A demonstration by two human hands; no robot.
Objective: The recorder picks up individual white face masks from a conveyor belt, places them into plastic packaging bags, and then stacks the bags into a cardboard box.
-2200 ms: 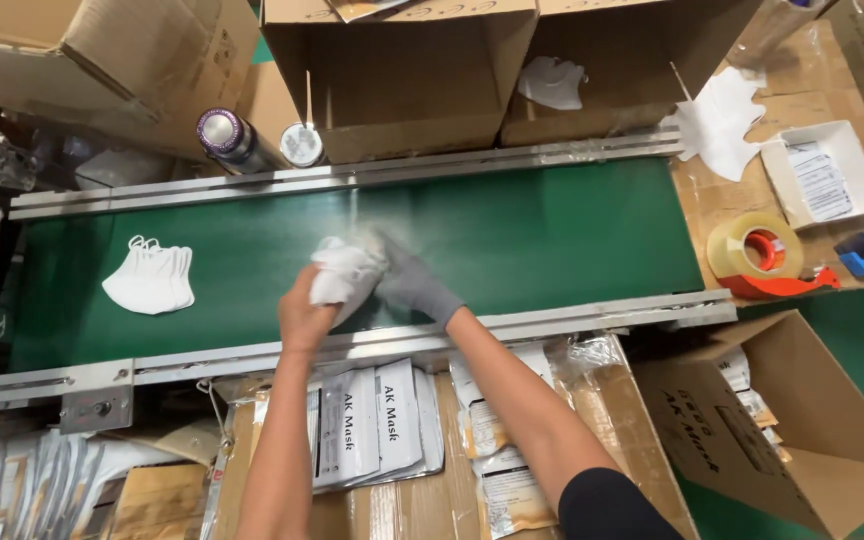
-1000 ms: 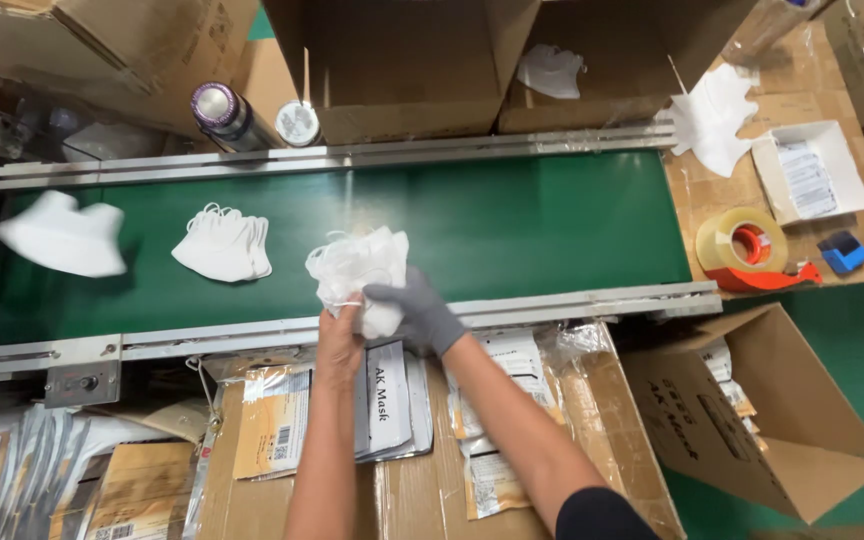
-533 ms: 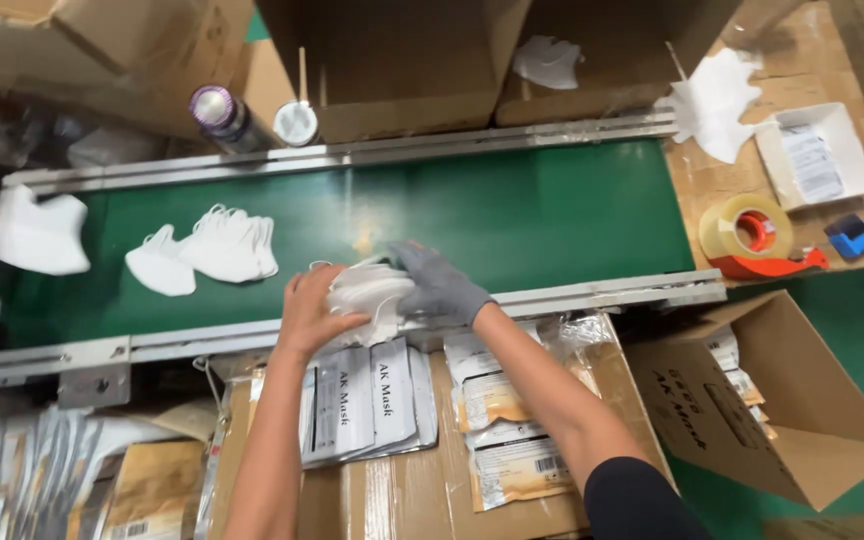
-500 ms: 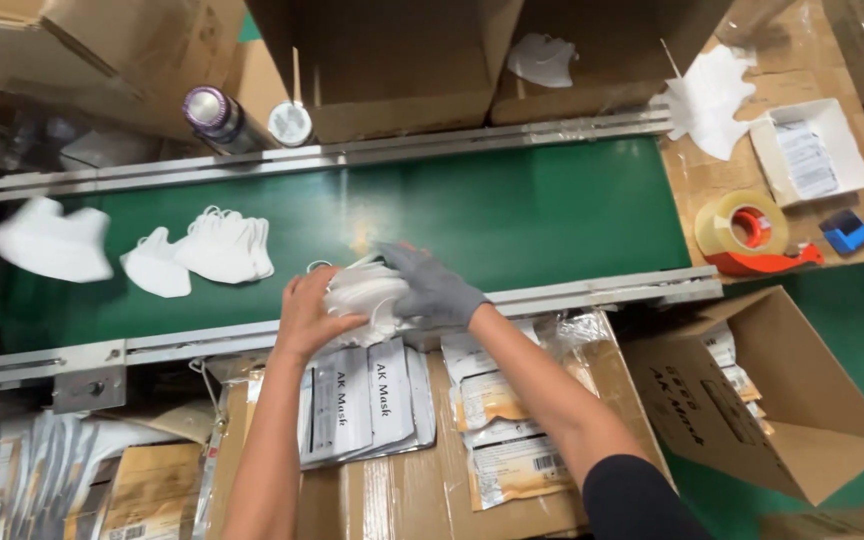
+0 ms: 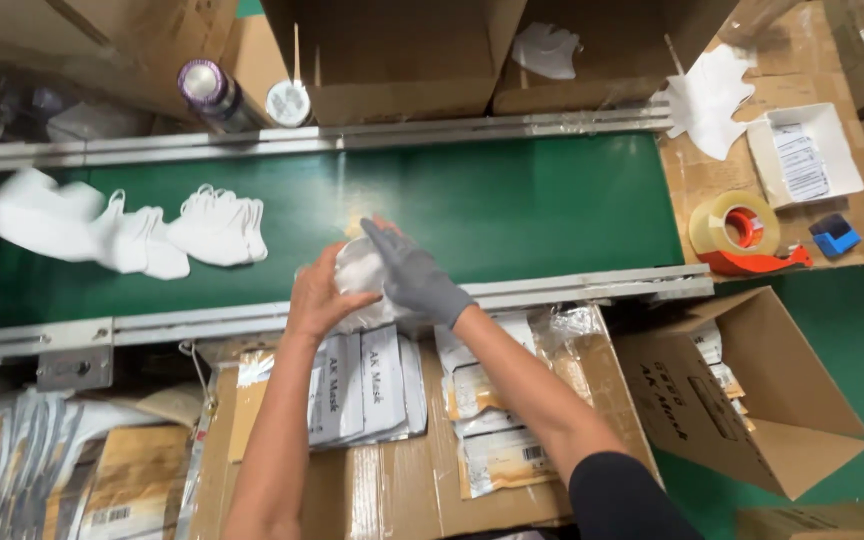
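Both hands meet over the near edge of a green conveyor belt (image 5: 512,200), working a small bundle of white masks (image 5: 360,272) between them. The bare left hand (image 5: 317,295) cups the bundle from the left, its grip closed around the white fabric, while the right hand (image 5: 414,278), in a grey glove, lies over the bundle from the right with fingers spread across its top, so its grip also holds the masks. The bundle sits just above the belt's near metal rail (image 5: 572,290). Farther left on the belt lies a fanned stack of white masks (image 5: 217,225), with another mask (image 5: 142,243) just beside it and a blurred white one (image 5: 27,212) at the left edge. Below the hands, on flattened cardboard, lie flat printed pouches (image 5: 367,385) and more clear-wrapped packets (image 5: 487,420). To the right, a roll of brown tape in an orange dispenser (image 5: 742,235) rests on a cardboard surface near a small white box (image 5: 807,155), and an open cardboard carton (image 5: 742,390) stands tilted below it. Across the belt sit large open cartons (image 5: 402,55) and a spray can (image 5: 210,92).
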